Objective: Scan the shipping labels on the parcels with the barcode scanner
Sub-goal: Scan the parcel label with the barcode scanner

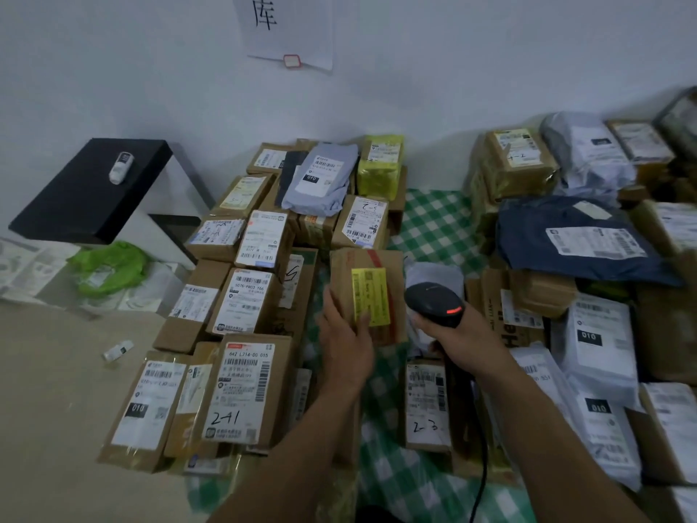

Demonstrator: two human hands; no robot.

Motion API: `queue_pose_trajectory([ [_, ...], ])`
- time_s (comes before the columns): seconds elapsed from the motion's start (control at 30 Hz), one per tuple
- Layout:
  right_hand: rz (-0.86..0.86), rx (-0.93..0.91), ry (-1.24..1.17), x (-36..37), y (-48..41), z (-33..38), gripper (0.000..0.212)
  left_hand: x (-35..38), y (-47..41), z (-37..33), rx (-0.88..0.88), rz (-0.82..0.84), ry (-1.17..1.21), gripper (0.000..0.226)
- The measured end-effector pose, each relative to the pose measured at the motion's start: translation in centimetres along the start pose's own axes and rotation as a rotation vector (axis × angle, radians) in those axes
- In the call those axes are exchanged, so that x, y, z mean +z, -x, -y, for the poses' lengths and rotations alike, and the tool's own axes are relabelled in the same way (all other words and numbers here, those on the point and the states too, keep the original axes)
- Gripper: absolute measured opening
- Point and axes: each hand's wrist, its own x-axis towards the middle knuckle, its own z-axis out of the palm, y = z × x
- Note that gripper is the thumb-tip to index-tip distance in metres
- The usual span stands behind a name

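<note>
My left hand (pixel 345 335) holds a brown cardboard parcel (pixel 381 269) by its near left edge, thumb on its face beside the yellow shipping label (pixel 370 296). The parcel is tilted up over the green checked cloth (pixel 433 220). My right hand (pixel 458 334) grips the handle of a black barcode scanner (pixel 433 302), whose head sits just right of the label, with a red light lit on its rear. The scanner's cable (pixel 481 481) runs down toward me.
Labelled cardboard boxes (pixel 247 390) are packed in rows on the left. More boxes and plastic mailers, among them a dark blue bag (pixel 573 243), pile up on the right. A black table (pixel 94 190) stands at the left wall, a green bag (pixel 109 266) beneath it.
</note>
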Motion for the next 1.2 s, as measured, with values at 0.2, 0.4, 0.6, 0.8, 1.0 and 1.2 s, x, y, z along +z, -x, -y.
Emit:
queue_pose_trajectory([
  [0.2,-0.099,-0.165,-0.066,-0.5,1.5,2.5,0.037,-2.1,1.0,-3.4,0.072,0.278,0.335,0.063],
  [0.4,-0.097,-0.222,-0.059,-2.3,2.4,3.9,0.031,-4.2,1.3,-6.0,0.158,0.224,0.342,0.051],
  [0.6,-0.079,-0.253,0.098,-3.3,3.1,5.0,0.041,-4.6,-1.8,-9.4,0.248,0.248,0.099,0.047],
  [0.8,-0.085,-0.274,0.244,-3.9,4.0,6.3,0.057,-4.3,-4.6,-12.3,0.296,0.281,0.007,0.045],
  [1.0,-0.080,-0.258,0.274,-4.2,4.0,7.7,0.048,-3.9,-5.4,-14.6,0.340,0.302,-0.069,0.046],
  [1.2,-0.047,-0.226,0.335,-4.1,4.2,8.1,0.053,-3.5,-5.9,-14.3,0.334,0.321,-0.087,0.046],
])
